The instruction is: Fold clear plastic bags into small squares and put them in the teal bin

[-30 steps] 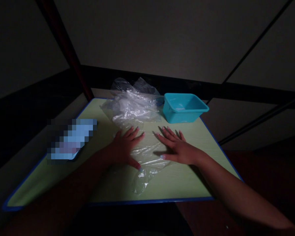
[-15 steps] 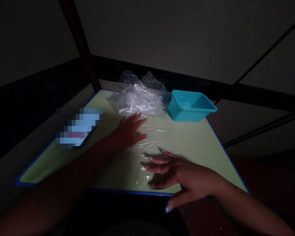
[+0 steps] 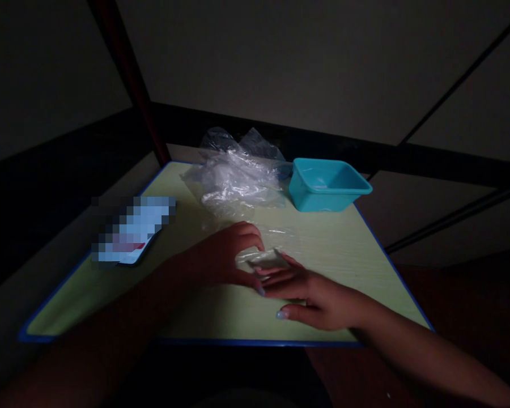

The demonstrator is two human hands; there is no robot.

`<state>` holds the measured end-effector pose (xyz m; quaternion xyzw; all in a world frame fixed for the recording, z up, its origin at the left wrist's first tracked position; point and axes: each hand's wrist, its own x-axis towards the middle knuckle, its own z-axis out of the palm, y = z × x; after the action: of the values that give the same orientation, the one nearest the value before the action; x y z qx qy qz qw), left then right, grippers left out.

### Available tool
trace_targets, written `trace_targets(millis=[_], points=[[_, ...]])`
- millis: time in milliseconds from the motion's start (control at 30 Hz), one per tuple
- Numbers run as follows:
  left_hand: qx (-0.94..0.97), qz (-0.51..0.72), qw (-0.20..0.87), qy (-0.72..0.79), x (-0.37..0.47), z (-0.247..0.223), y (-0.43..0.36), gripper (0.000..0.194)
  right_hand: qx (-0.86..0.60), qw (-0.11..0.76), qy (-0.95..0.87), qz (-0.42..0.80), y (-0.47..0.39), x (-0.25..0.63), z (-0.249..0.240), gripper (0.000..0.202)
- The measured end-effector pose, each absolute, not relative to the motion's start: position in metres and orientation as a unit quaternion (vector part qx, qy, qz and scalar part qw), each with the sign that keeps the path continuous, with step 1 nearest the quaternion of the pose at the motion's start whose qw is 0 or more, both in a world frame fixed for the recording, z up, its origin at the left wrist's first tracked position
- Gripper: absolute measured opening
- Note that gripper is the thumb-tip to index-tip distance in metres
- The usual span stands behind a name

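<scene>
A thin clear plastic bag [image 3: 276, 231] lies flat on the yellow-green table, its near part between my hands. My left hand [image 3: 229, 255] curves over its left side, thumb and fingers apart. From the right, my right hand [image 3: 301, 292] rests at the bag's near part, fingers stretched toward the left and thumb apart below them. The fingertips of both hands are close together, and whether they pinch the film cannot be made out. Behind them sits a crumpled heap of clear plastic bags [image 3: 238, 178].
A turquoise plastic basket [image 3: 323, 198] stands at the table's back right. A lit phone [image 3: 138, 226], partly blurred out, leans at the left edge. The table [image 3: 357, 272] has a blue rim, with a wall behind it.
My left hand has come nearer and curled its fingers, close to my right hand. My right hand has moved slightly up. The bag's near end no longer lies spread toward the front edge.
</scene>
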<state>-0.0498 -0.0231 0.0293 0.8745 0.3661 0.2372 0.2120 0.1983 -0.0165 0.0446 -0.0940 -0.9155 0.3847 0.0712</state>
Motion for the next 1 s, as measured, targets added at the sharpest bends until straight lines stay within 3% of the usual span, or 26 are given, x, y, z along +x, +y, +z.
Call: trace_targets(millis=[100, 233, 533, 733, 1000], points=[[0.885, 0.198, 0.205, 0.369, -0.050, 0.031, -0.025, 0.061, -0.128, 0.157, -0.886, 0.418, -0.012, 0.196, 0.040, 0.029], [0.882, 0.168, 0.216, 0.383, -0.049, 0.030, -0.024, 0.034, -0.150, 0.208, -0.839, 0.480, -0.010, 0.193, 0.033, 0.028], [0.857, 0.143, 0.294, 0.399, -0.055, 0.044, -0.022, 0.036, -0.282, 0.134, -0.846, 0.433, 0.011, 0.210, 0.038, 0.029], [0.836, 0.130, 0.281, 0.454, -0.057, 0.041, -0.019, 0.035, -0.323, 0.050, -0.867, 0.375, 0.018, 0.216, 0.042, 0.009], [0.814, 0.089, 0.230, 0.526, -0.056, 0.035, -0.018, 0.036, -0.396, 0.048, -0.865, 0.305, 0.015, 0.211, 0.040, 0.009]])
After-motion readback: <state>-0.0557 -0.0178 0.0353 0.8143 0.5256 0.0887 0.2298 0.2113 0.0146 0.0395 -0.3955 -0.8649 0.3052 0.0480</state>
